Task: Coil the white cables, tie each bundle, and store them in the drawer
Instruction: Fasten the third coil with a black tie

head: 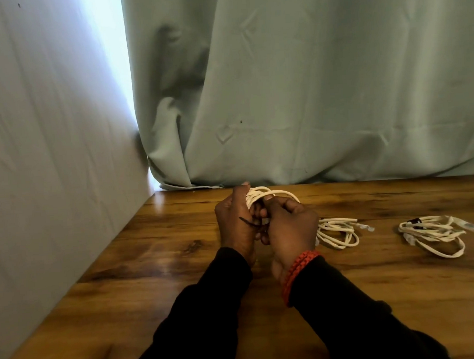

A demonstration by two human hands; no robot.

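Note:
A coiled white cable (270, 193) is held up above the wooden table (158, 269) between both hands. My left hand (234, 221) grips the coil from the left, and a thin dark tie (248, 222) sticks out by its fingers. My right hand (288, 229) curls around the coil's near side; which fingers pinch the tie is hidden. A second white cable bundle (339, 231) lies on the table just right of my right hand. A third bundle (436, 232), with a dark tie on it, lies farther right.
A pale green curtain (308, 90) hangs along the table's back edge. A grey fabric wall (47, 164) borders the left side. No drawer is in view. Bare tabletop shows on the near left and the near right.

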